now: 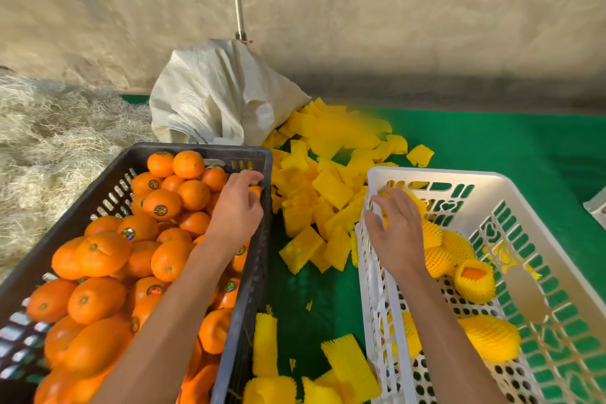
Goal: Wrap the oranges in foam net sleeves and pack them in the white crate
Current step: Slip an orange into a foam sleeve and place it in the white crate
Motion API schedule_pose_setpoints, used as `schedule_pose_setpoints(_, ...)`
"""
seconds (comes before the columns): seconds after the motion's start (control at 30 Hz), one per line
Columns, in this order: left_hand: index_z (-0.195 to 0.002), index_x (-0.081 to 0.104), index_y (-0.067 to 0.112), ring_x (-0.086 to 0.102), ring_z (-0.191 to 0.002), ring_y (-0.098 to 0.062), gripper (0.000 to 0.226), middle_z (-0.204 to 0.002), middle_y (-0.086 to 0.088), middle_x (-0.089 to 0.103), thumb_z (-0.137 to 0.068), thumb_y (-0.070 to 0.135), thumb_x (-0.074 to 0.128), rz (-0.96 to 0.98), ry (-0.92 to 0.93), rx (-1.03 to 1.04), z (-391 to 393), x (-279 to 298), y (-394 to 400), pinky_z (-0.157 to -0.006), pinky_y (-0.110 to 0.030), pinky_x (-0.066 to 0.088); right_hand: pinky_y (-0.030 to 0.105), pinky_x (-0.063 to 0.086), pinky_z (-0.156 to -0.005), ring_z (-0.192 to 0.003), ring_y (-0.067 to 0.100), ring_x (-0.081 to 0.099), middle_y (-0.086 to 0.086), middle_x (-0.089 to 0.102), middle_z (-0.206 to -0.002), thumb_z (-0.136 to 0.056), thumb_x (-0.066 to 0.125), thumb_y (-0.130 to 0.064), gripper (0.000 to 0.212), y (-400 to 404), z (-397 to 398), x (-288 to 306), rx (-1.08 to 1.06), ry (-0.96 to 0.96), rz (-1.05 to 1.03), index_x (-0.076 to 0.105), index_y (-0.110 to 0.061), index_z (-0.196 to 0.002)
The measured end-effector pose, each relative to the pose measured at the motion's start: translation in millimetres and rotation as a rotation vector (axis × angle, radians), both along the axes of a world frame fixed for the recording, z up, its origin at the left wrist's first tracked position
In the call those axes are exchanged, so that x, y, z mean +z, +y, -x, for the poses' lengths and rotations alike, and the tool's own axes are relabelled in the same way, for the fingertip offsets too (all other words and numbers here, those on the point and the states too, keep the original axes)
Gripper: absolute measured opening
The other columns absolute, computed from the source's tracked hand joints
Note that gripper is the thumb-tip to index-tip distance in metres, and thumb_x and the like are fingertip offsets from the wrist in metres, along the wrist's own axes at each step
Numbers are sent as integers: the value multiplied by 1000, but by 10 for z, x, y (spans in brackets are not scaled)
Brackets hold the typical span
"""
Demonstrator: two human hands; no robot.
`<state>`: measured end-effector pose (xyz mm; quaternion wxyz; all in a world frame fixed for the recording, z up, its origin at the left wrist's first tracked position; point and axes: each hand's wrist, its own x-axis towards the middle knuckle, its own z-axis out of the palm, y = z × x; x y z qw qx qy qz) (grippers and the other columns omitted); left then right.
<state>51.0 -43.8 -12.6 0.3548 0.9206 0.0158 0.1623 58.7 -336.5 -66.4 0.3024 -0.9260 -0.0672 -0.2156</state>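
Fingers of the right hand point(395, 226) curled round a sleeved orange point(405, 200) at the white crate's point(367, 275) far-left corner while the left hand point(237, 203) closed on a bare orange point(255, 190) at the black crate's point(259, 272) right edge, apparently needing a sleeve next.

I can't read any words or numbers here. Some of my oranges point(162, 203) have small round stickers point(160, 209) on them, dark with a gold ring, but the print is too tiny and blurry to read. The white crate point(377, 275) has cut-out shapes on its wall, not letters I can make out.
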Motion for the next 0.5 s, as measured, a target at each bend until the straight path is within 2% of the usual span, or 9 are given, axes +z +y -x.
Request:
schedule_pose_setpoints(0.03,-132,58,13,55,-121,-32,33,-129,-10,59,-100,7,52,-144,90,40,-9,-21,92,-100,-50,50,48,29,-121,-146,34,38,13,53,-150,-98,68,-18,28,76,15,-4,60,21,43,71,-7,-123)
schedule_pose_setpoints(0.1,-135,55,15,52,-124,-39,37,-132,-13,58,-99,16,53,-368,404,80,-1,-60,252,-99,-55,48,44,27,-121,-145,31,40,9,55,-147,-98,66,-20,23,209,48,-14,144,45,160,74,-10,-118)
schedule_pose_setpoints(0.17,-136,53,14,55,-123,-37,41,-131,-12,60,-96,21,58,-535,750,41,49,-80,327,-97,-50,50,40,26,-120,-144,27,42,6,57,-145,-100,62,-24,24,322,73,-35,192,56,262,73,-14,-119)
schedule_pose_setpoints(0.23,-136,52,12,56,-123,-35,51,-131,-11,62,-92,28,71,-642,926,10,77,-76,315,-97,-47,53,37,24,-119,-144,22,39,1,54,-148,-102,55,-30,30,439,89,-89,245,118,391,69,-20,-127)
schedule_pose_setpoints(0.3,-138,50,10,54,-129,-36,61,-135,-12,60,-87,25,79,-666,951,20,55,-83,285,-101,-50,52,34,23,-117,-145,20,35,-1,49,-151,-103,52,-32,36,531,69,-151,298,247,485,61,-23,-137)
schedule_pose_setpoints(0.37,-139,49,10,55,-128,-36,64,-135,-13,59,-84,15,82,-654,942,26,51,-58,272,-99,-49,54,36,26,-117,-144,24,35,4,45,-153,-103,54,-32,47,560,23,-199,316,412,580,49,-21,-148)
schedule_pose_setpoints(0.43,-134,53,8,61,-116,-34,55,-122,-13,62,-85,9,78,-592,896,21,65,-27,304,-85,-43,55,43,31,-115,-142,32,36,12,45,-150,-101,56,-29,55,571,-30,-234,293,537,717,39,-19,-152)
schedule_pose_setpoints(0.5,-123,61,4,63,-101,-32,35,-103,-9,62,-89,8,69,-521,775,27,78,4,347,-72,-38,51,47,34,-113,-139,37,37,16,46,-147,-100,59,-26,57,612,-80,-268,286,626,817,36,-18,-152)
